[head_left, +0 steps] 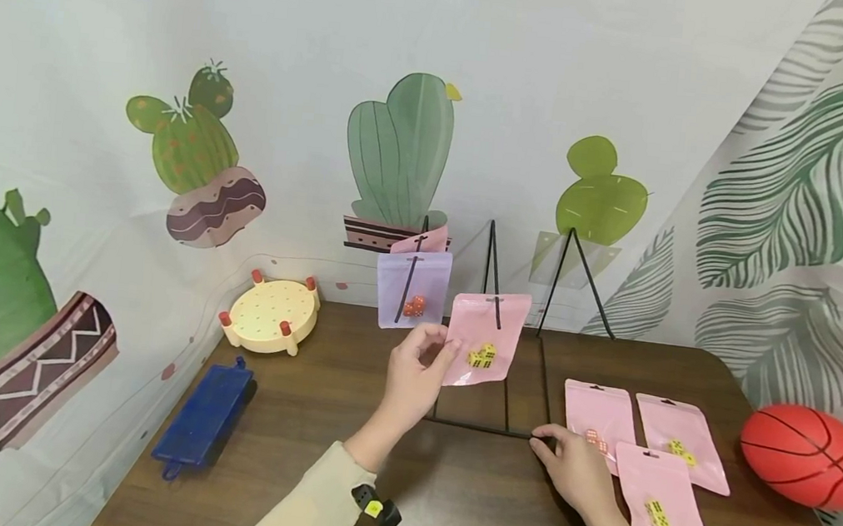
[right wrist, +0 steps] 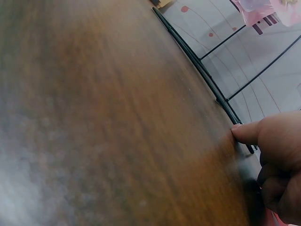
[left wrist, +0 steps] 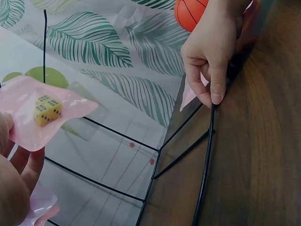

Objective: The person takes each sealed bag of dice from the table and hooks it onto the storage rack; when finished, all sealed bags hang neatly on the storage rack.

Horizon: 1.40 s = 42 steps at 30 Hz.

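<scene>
My left hand [head_left: 415,375] pinches the left edge of a pink zip bag [head_left: 476,322] between thumb and fingers. Yellow dice [head_left: 483,356] show through its front, and the bag hangs by its top slot on the middle prong of a black wire rack [left wrist: 205,160]. On the left prong hangs a purple bag [head_left: 409,274] with red dice, partly covering another pink bag [head_left: 434,241] behind it. Low at the rack's front right corner, my right hand [head_left: 579,473] pinches the base wire with thumb and fingertips.
Three pink bags with dice, the nearest one [head_left: 666,476] overlapping another, lie to the right. A red basketball [head_left: 807,455] sits at the right edge. Toward the left are a blue plastic tray [head_left: 203,415] and a round yellow piece with red-tipped legs [head_left: 272,317].
</scene>
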Motion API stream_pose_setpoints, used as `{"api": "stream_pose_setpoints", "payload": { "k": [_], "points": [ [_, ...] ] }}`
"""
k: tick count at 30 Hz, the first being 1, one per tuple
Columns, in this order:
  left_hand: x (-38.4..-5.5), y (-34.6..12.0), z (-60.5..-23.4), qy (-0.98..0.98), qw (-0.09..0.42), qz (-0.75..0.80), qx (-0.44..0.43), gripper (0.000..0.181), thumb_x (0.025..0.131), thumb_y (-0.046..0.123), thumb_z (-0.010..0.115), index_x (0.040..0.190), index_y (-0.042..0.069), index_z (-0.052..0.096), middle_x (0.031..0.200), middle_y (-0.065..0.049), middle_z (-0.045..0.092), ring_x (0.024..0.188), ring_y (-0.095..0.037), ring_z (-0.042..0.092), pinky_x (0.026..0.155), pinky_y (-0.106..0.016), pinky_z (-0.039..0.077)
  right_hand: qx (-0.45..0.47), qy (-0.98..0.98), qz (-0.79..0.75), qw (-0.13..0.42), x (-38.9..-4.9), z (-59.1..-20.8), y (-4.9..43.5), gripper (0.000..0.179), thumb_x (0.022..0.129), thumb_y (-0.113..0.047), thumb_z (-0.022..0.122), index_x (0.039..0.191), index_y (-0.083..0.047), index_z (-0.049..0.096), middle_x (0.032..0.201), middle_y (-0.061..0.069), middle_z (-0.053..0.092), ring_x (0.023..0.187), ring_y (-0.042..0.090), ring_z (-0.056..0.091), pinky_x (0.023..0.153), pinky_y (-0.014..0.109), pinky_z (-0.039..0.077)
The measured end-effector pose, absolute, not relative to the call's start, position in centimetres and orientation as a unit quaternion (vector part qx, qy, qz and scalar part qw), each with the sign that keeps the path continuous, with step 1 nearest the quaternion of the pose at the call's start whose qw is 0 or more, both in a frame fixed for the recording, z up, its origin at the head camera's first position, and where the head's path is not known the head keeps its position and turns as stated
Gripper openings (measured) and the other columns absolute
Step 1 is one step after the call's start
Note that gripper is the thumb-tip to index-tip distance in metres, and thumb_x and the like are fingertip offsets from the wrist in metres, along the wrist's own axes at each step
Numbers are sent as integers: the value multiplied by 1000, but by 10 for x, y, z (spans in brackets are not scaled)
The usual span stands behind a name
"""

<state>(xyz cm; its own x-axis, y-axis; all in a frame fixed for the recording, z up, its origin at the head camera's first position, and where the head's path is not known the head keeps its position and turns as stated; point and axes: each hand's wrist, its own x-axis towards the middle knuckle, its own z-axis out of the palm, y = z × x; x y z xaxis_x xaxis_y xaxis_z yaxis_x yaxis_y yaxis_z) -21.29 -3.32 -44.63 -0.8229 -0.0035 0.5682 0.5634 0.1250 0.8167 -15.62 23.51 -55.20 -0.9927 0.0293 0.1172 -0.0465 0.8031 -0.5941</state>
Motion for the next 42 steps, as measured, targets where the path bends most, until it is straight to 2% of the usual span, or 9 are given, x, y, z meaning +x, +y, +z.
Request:
{"api": "stream_pose_setpoints", "payload": {
  "k": [7,18,25,33,42],
  "points": [
    [-227,-22,-445,-724,242,-625,-161,15,100,25,73,103,11,68,95,3,76,84,-13,68,67,-27,51,3,-948,312,62,-156,-553,235,15,95,-26,77,109,-18,78,55,-7,41,45,9,34,42,27,28],
    [-254,-7,-440,-748,302,-578,-120,16,99,26,73,102,12,67,94,2,75,79,-13,68,71,-34,51,-2,-948,313,59,-156,-553,234,15,95,-26,77,109,-19,78,55,-7,42,45,9,34,42,27,28],
    [-272,3,-434,-753,309,-573,-95,16,99,24,74,102,10,67,98,-1,76,74,-15,70,65,-33,53,-5,-948,313,57,-156,-553,234,16,96,-27,77,110,-19,77,56,-6,43,46,11,37,43,28,29],
    [-287,11,-427,-770,305,-557,-57,15,100,24,72,104,11,67,100,0,76,78,-14,71,71,-34,55,-6,-948,313,55,-157,-554,234,16,96,-27,77,110,-19,77,56,-6,44,46,10,37,43,27,29],
    [-300,15,-428,-772,319,-548,-44,14,99,24,73,103,11,68,97,0,77,77,-13,71,70,-36,54,-5,-949,310,59,-157,-554,235,15,96,-27,77,109,-19,77,56,-6,44,46,10,37,43,28,30]
  ]
}}
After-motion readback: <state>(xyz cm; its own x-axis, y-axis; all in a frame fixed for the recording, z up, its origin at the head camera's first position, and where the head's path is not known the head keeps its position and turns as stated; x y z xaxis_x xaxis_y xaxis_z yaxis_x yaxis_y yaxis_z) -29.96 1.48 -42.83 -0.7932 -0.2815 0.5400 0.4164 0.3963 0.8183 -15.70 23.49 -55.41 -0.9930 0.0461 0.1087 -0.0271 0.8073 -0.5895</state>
